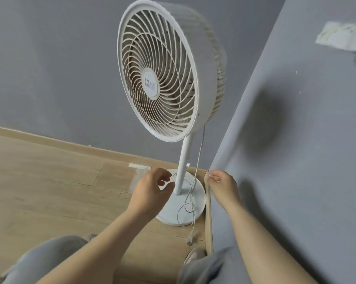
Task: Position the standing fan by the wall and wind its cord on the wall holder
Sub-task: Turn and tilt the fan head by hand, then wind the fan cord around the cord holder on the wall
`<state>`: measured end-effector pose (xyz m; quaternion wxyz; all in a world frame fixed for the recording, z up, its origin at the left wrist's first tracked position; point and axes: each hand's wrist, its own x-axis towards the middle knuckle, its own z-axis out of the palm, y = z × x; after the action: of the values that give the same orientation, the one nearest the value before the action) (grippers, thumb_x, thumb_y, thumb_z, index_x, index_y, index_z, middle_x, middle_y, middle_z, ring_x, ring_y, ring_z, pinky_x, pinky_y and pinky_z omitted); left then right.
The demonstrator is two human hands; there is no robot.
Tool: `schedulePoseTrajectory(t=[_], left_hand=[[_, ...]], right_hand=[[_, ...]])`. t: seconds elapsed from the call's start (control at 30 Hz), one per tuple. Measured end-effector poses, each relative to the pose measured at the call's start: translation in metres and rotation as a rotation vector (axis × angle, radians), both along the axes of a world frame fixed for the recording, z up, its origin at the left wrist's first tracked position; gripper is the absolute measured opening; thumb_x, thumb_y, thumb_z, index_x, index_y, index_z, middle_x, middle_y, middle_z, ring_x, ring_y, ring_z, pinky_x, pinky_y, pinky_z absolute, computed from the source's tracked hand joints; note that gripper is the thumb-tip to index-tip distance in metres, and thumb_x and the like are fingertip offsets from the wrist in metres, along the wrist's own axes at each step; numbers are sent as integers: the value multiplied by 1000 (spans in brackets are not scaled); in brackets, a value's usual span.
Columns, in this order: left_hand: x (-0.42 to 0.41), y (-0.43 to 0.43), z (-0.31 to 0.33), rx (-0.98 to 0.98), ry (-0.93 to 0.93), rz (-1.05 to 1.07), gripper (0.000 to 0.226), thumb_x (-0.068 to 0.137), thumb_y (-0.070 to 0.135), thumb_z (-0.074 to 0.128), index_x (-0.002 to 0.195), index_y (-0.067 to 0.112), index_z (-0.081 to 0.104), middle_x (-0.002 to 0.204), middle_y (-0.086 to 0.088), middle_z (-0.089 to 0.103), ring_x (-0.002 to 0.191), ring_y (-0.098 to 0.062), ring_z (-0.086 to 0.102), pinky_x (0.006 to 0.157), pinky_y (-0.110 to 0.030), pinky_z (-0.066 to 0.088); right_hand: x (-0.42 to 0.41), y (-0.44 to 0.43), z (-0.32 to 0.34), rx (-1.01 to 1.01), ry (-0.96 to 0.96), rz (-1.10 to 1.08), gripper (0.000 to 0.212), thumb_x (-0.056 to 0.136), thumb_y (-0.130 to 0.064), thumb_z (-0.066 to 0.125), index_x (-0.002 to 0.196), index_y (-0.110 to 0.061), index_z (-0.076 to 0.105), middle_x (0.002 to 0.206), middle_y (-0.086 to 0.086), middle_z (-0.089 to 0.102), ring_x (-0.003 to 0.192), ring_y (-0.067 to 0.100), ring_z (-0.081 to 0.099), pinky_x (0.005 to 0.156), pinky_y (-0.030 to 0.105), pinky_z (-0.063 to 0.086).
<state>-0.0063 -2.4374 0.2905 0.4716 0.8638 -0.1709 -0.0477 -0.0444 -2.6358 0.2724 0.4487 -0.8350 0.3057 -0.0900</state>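
We look down into a corner where two matt grey walls meet, the back wall [50, 68] running off to the left and the right wall [296, 181] close beside us, with a soft dark shadow [269, 128] on it. The floor [40, 181] is pale wood-look planking, and a skirting board [60, 143] in the same tone runs along the foot of both walls. The white standing fan [162, 74] stands upright in this corner, its round base [197, 203] flat on the floor and just beside the right-hand skirting, its grille turned towards us and to the left. The thin white cord [200, 152] hangs loose from under the fan head, runs down beside the pole [182, 171], and lies in a few slack loops on the base; its plug [190, 240] rests on the floor just in front of the base. Our left hand [152, 191] hovers over the base just beside the pole, fingers loosely curled, holding nothing. Our right hand [222, 185] is at the corner edge of the skirting, fingers relaxed and also holding nothing; we cannot tell whether the fingertips touch the wall. A pale strip of tape [139, 167] is stuck on the floor left of the base. High on the right wall sits a blurred whitish object [341, 37] that we cannot make out. Our grey-trousered knees [46, 257] show at the bottom edge.
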Motion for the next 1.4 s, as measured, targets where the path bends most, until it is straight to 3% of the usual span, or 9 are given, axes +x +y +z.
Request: schedulePoseTrajectory(t=[0.2,0.37,0.53,0.7,0.8,1.03,1.17,1.27,1.4], left_hand=[[35,-11,-24,152,52,-63,15,86,16,62,100,19,66,97,8,66,88,-10,63,69,-13,43],[49,-14,-37,208,108,-67,15,86,20,61,101,21,65,98,10,66,89,-10,63,72,-19,45],[46,-15,-42,247,119,-97,17,87,21,60,103,21,65,100,10,66,89,-10,62,56,-15,40],[45,-20,-35,228,123,-101,20,88,20,59,106,17,66,100,7,67,89,-12,63,61,-15,42],[44,-26,-32,224,134,-98,20,88,19,58,106,15,66,101,5,68,89,-16,64,69,-21,48],[29,-44,-33,229,249,-195,21,90,24,58,102,12,70,103,-4,71,95,-23,65,82,-34,53],[22,-47,-33,119,376,-239,23,88,27,63,98,9,72,89,-6,70,76,-21,58,74,-32,51],[11,-48,-35,22,451,-264,28,87,29,66,112,18,69,106,4,70,92,-17,64,85,-30,55],[1,-48,-39,35,467,-344,36,89,30,63,124,19,63,120,7,67,109,-10,61,91,-19,43]], right_hand=[[55,-24,-30,15,105,12,28,89,-17,50,111,-11,67,108,3,68,106,20,60,82,21,40],[83,-30,-45,117,129,65,38,92,-18,54,128,-7,50,129,7,57,118,25,53,101,36,40],[89,-33,-52,263,136,134,11,91,-16,55,89,-24,62,110,-1,67,112,19,58,103,38,43],[66,-38,-45,374,157,131,15,96,-18,50,84,-17,58,91,5,70,87,19,66,78,28,47],[48,-42,-40,409,161,106,15,97,-17,50,86,-15,60,85,3,70,80,16,68,83,31,51],[26,-30,4,590,-186,73,17,96,-5,50,84,-7,62,76,10,67,76,25,67,87,41,55],[16,-24,18,664,-355,44,15,95,-4,51,87,-4,64,72,10,67,71,23,70,79,36,60],[16,-23,23,715,-436,6,14,94,-2,52,87,-2,65,72,11,66,72,25,70,72,33,61],[16,-20,26,789,-490,6,14,93,-2,53,87,-1,66,69,9,68,70,22,71,66,29,59]])
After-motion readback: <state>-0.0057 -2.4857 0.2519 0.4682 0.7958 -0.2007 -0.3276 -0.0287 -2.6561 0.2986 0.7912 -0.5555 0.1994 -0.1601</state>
